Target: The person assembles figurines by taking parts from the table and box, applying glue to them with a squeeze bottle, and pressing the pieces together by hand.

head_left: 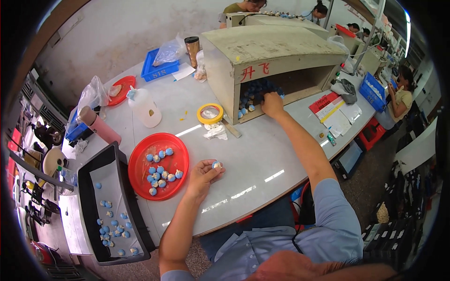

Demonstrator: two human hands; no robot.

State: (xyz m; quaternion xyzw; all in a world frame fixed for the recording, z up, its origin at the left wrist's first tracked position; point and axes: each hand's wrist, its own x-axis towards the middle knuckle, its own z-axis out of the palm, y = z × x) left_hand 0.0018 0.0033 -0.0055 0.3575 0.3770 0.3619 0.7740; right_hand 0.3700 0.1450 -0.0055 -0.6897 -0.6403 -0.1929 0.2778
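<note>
Over the table, my left hand (203, 177) pinches a small blue-and-white ball (216, 165) between thumb and fingers. My right arm stretches forward to the open front of a beige box-like cabinet (220, 75). There my right hand (273, 104) is at a heap of small dark blue pieces (258, 89); its fingertips are hidden, so their grip does not show. A few blue-and-white balls (245, 110) lie at the cabinet's front left corner. Left of my left hand, a round red tray (182, 154) holds several similar balls.
A black tray (149, 243) with more balls stands at the far left. Near the cabinet are a yellow tape roll (201, 119), a crumpled tissue (215, 131) and a plastic bottle (144, 110). A pink flask (100, 125) stands left. Papers (333, 117) lie right. Other people sit farther off.
</note>
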